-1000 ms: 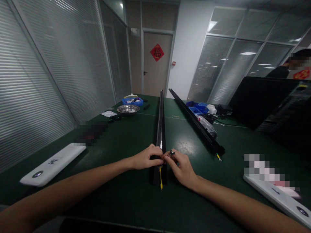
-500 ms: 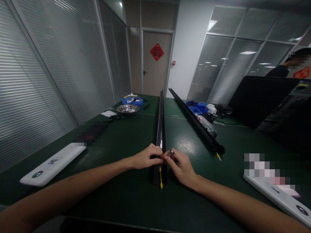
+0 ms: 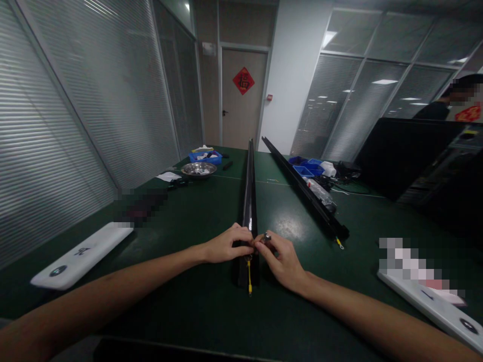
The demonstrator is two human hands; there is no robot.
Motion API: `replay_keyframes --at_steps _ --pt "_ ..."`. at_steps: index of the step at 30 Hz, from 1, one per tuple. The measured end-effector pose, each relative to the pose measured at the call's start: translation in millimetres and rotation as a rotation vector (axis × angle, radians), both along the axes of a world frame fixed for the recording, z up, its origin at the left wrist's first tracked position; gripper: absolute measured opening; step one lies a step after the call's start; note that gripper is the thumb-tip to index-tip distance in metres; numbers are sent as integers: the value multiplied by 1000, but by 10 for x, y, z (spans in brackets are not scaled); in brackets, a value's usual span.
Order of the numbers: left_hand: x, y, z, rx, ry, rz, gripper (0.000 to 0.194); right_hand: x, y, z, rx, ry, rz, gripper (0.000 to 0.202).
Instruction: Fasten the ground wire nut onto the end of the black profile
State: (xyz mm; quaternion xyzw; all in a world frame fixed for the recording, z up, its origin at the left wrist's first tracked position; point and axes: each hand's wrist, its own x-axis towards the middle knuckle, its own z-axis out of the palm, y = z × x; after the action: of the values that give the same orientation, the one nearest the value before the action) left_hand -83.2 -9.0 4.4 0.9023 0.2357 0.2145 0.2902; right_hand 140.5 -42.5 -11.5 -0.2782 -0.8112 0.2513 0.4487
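A long black channel-shaped rail [image 3: 249, 201] lies on the green table, running away from me. Over its near end, my left hand [image 3: 228, 245] is closed in a pinch; whatever is between its fingertips is hidden. My right hand [image 3: 283, 259] meets it there, thumb and fingers pressed together, with a small shiny metal piece [image 3: 266, 236] showing above its curled fingers. Just below my fingertips, a short yellow wire [image 3: 249, 277] with a ring terminal hangs along the rail's end.
A second black rail [image 3: 309, 193] with a yellow ring terminal [image 3: 339, 243] lies to the right. Beyond it are blue bins [image 3: 303, 171] and a plastic bottle [image 3: 320, 193]. A metal bowl [image 3: 198, 170] and blue basket [image 3: 206, 158] stand back left. White panels [image 3: 83, 256] flank both sides; a person [image 3: 433, 108] is far right.
Both hands stay at the same spot on the rail. The small metal piece in my right hand has tilted very slightly; the yellow wire's end has shifted slightly left.
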Motion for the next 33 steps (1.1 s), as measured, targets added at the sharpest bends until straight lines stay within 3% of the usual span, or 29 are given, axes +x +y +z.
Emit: replay_keyframes --at_steps 33 --pt "2 -6 4 6 3 9 43 7 12 4 16 4 22 21"
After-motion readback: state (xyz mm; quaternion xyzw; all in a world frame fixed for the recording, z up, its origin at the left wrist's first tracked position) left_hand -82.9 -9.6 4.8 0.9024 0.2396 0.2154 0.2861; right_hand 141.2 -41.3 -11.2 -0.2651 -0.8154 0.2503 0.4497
